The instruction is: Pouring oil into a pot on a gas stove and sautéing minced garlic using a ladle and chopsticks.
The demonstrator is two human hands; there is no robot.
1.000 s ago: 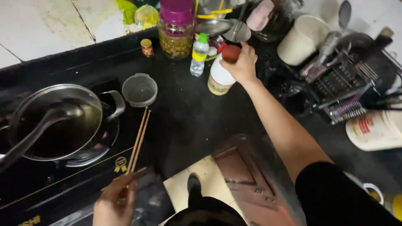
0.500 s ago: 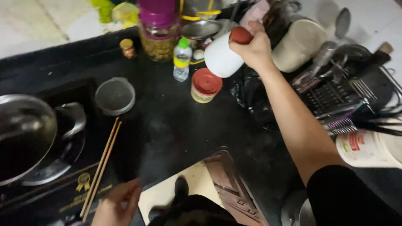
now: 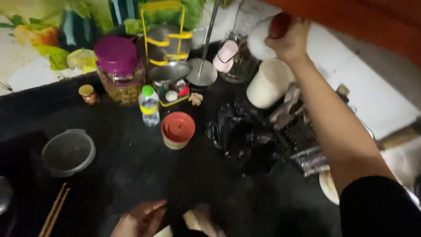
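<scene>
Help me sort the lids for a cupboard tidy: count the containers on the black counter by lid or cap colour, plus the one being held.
Purple lid: 1, the big jar
Green cap: 1, the small bottle
Gold lid: 1, the tiny jar
Red lid: 2, the tub and the white bottle in the right hand
Total: 5

Purple-lidded jar (image 3: pixel 117 72), small bottle (image 3: pixel 149 105) — wooden chopsticks (image 3: pixel 53 210)
</scene>
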